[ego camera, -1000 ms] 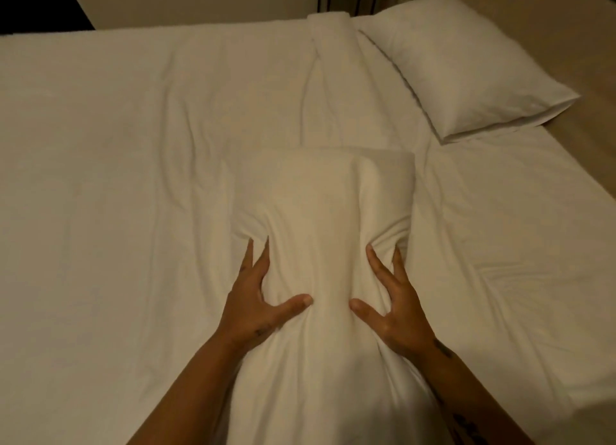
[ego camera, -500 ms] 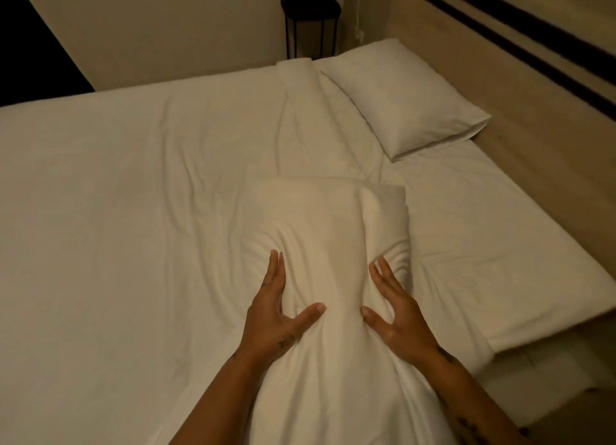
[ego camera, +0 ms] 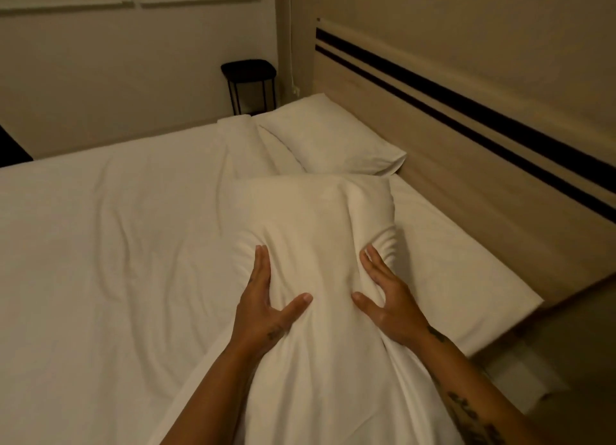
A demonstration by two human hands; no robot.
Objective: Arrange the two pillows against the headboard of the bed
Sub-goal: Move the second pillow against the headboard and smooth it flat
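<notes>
Lifted pillow [ego camera: 320, 231] now nearer headboard [ego camera: 466, 151], unlabelled.

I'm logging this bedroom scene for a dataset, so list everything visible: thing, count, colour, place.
held pillow: one, white, centre, gripped by both hands
far pillow: one, white, lying by the headboard
bed sheet: one, white, covering the bed
headboard: one, light wood with dark stripes, right
side table: one, black, far corner
left hand: one, on the held pillow's left side
right hand: one, on its right side
</notes>
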